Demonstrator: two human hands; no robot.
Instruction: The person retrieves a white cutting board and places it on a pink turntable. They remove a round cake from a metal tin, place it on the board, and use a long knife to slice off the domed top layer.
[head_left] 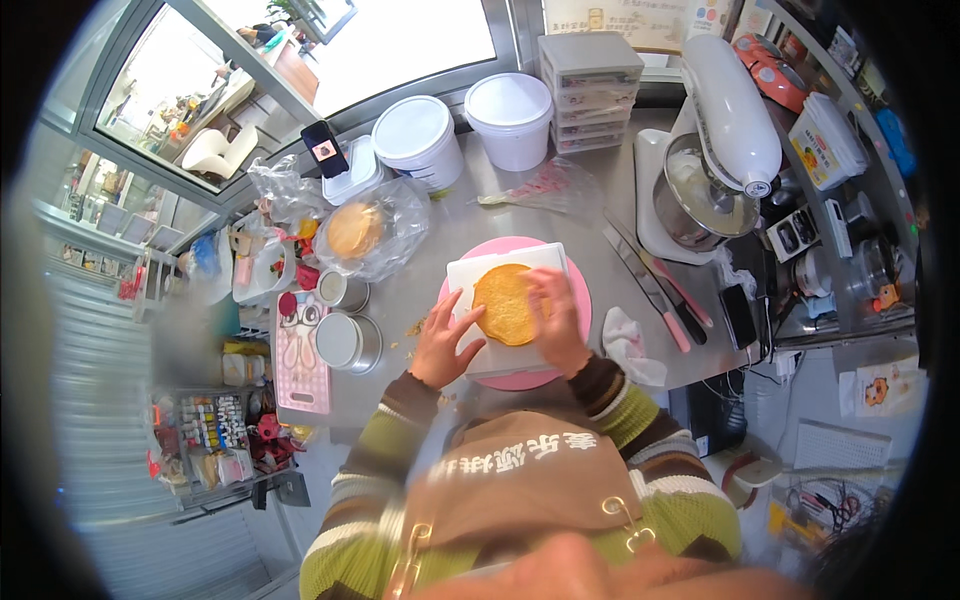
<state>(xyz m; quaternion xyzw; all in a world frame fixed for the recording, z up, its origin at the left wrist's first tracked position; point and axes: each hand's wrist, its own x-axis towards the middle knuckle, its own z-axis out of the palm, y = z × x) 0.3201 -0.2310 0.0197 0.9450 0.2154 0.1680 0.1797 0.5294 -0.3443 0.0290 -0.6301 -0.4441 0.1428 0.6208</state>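
A round golden sponge cake layer (503, 308) lies flat on a white square board (462, 275). Beneath the board is a pink round turntable (580, 300). My left hand (442, 338) is open at the cake's left side, thumb and fingers spread, with fingertips at its edge. Over the cake's right edge is my right hand (558, 322), its fingers stretched out and slightly blurred. Whether its fingertips touch the cake I cannot tell. Neither hand holds anything.
Two long knives (650, 290) with pink handles lie right of the turntable beside a white cloth (625, 345). A white stand mixer (725, 120) stands behind them. Left are round tins (345, 340) and a bagged cake (355, 230). White tubs (510, 115) line the back.
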